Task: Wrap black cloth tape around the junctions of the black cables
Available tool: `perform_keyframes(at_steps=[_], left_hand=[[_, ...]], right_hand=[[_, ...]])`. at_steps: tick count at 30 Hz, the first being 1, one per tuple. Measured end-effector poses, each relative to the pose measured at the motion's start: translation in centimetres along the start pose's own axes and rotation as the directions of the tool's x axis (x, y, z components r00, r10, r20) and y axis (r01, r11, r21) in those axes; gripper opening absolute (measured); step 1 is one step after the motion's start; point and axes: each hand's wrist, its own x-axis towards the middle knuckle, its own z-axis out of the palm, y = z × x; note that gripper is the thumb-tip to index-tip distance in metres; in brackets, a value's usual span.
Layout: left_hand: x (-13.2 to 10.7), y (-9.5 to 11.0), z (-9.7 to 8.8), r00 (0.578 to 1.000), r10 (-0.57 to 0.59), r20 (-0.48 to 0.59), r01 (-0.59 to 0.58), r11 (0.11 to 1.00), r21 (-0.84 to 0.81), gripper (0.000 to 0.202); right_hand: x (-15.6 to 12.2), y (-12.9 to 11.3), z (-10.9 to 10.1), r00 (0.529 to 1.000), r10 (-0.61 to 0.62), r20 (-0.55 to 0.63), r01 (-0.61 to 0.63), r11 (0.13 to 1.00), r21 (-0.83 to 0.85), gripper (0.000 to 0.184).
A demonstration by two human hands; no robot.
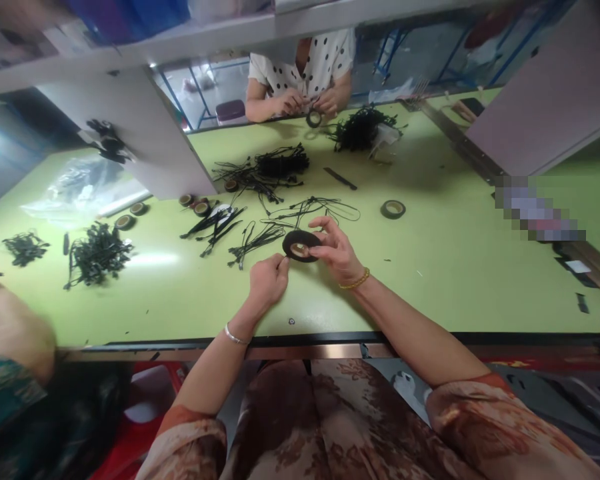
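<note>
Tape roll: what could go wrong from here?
1. The tape roll is gripped only by fingertips of the right hand, with the left hand pinching its edge; it could slip and roll across the table.
2. Loose black cables lie just beyond; a freed sticky end might snag them.

Both forearms bare, extended forward, converging at centre. Left hand (267,280): loose fist, knuckles up, thumb and forefinger pinched together at the tip. Right hand (337,253): palm facing left, thumb and lower fingers closed in a grip, upper fingers fanned. The two hands' fingertips sit just beside each other.
</note>
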Motion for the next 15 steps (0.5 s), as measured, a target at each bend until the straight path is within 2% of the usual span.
perform_keyframes(at_steps=[3, 6, 11, 15], left_hand=[[0.14, -0.15, -0.27, 0.999, -0.048, -0.016, 0.044, 0.986, -0.163, 0.022], [0.14, -0.17, -0.42, 0.998, -0.055, -0.039, 0.043, 0.963, -0.266, 0.017], [0.06, -0.06, -0.5, 0.997, -0.045, -0.063, 0.024, 0.953, -0.303, 0.011], [-0.09, 0.1, -0.54, 0.997, -0.011, -0.075, -0.012, 0.956, -0.294, 0.008]], right_hand=[[0.14, 0.26, -0.63, 0.999, -0.006, 0.051, 0.008, 0.999, -0.038, 0.048], [0.3, 0.5, -1.08, 0.996, -0.042, 0.079, 0.059, 0.97, -0.235, 0.04], [0.43, 0.75, -1.0, 0.988, -0.099, 0.123, 0.152, 0.807, -0.571, 0.031], [0.45, 0.91, -0.78, 0.977, -0.131, 0.168, 0.213, 0.66, -0.721, 0.024]])
